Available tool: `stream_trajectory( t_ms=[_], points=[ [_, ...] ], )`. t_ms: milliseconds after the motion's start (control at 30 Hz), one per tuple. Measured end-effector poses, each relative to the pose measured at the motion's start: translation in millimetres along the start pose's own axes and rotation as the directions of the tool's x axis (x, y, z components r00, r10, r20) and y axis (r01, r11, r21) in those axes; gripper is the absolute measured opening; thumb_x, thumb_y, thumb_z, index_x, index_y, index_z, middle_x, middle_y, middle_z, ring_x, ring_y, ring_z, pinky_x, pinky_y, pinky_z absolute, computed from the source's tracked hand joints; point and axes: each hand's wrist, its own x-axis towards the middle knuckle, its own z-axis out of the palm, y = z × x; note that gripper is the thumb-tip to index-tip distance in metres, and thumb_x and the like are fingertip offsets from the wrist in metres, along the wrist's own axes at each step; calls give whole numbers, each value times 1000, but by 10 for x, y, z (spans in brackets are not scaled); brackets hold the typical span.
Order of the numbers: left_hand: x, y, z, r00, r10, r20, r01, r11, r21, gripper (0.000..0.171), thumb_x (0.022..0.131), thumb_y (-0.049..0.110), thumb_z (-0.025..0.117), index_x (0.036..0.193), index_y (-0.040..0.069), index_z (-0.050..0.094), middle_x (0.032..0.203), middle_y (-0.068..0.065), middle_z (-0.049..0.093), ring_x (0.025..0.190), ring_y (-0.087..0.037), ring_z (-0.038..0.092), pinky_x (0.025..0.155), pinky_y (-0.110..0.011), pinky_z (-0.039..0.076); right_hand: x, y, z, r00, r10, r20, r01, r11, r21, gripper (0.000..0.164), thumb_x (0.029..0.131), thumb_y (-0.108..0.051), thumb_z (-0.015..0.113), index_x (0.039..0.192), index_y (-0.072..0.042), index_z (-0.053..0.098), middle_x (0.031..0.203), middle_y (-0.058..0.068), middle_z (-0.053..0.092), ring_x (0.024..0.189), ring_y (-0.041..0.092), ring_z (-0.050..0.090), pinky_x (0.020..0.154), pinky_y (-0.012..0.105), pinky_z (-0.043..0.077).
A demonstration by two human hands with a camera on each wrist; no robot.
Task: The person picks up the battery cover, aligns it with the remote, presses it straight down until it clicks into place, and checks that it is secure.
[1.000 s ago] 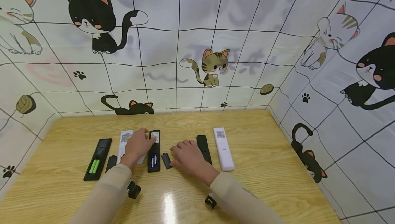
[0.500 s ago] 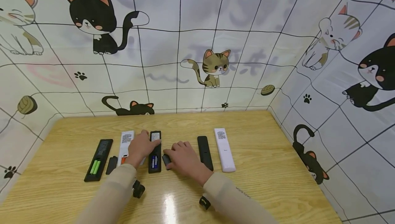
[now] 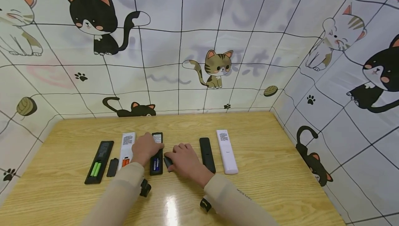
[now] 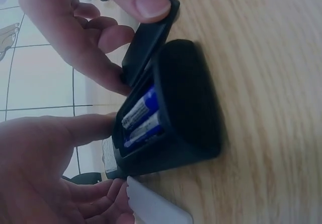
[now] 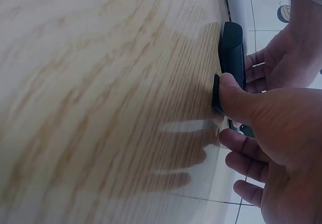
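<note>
A black remote control (image 3: 156, 170) lies back up on the table, its battery bay exposed with two blue batteries (image 4: 142, 118) inside. My left hand (image 3: 145, 150) grips its sides, thumb on one side and fingers on the other, as the left wrist view shows. Between thumb and fingers my right hand (image 3: 187, 162) pinches a small black battery cover (image 4: 146, 48), tilted right beside the remote's open bay. In the right wrist view the thumb presses on this cover (image 5: 217, 95). A white piece (image 4: 153, 201) lies by my left fingers.
On the left are a black remote (image 3: 104, 153) with green batteries, a loose black cover (image 3: 112, 167) and a white remote (image 3: 127, 146) with orange batteries. A black remote (image 3: 207, 153) and a white remote (image 3: 226, 151) lie right. A cat-print backdrop (image 3: 162, 56) borders the table.
My right hand has moved left to the loose black battery cover and now pinches it. My left hand has shifted slightly right onto the black remote, uncovering more of the white remote's orange batteries.
</note>
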Motion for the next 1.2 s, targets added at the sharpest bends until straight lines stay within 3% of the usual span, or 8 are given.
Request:
stream_trajectory(
  t_ms=[333, 600, 900, 1200],
  points=[
    [28, -7, -26, 999, -12, 33, 13, 999, -34, 56, 80, 46, 70, 105, -4, 61, 82, -13, 64, 68, -23, 60, 53, -35, 43, 25, -13, -27, 1000, 29, 2, -29, 999, 32, 50, 84, -58, 64, 124, -28, 62, 115, -7, 64, 108, 15, 56, 100, 36, 41],
    [51, -46, -14, 1000, 16, 25, -15, 999, -50, 59, 80, 49, 72, 105, -4, 63, 82, -13, 65, 68, -23, 59, 52, -33, 42, 24, -18, -50, 999, 33, -33, -32, 998, 49, 47, 81, -57, 69, 116, -27, 62, 107, -9, 68, 100, 13, 60, 98, 35, 42],
    [62, -60, 36, 998, 57, 8, -57, 995, -79, 57, 81, 49, 72, 107, -1, 59, 85, -13, 66, 69, -21, 60, 53, -30, 42, -52, 15, -84, 979, -15, -203, 19, 1000, 19, 21, 86, -48, 68, 98, -31, 65, 87, -16, 71, 85, 8, 63, 91, 32, 44],
    [41, 14, 61, 995, 99, -12, -99, 973, -209, 42, 90, 41, 65, 105, 4, 50, 91, -14, 62, 71, -21, 58, 56, -28, 41, -134, 52, -158, 950, -55, -306, 60, 998, 7, 16, 86, -46, 69, 91, -31, 68, 81, -19, 72, 78, 7, 62, 88, 31, 44]
  ],
)
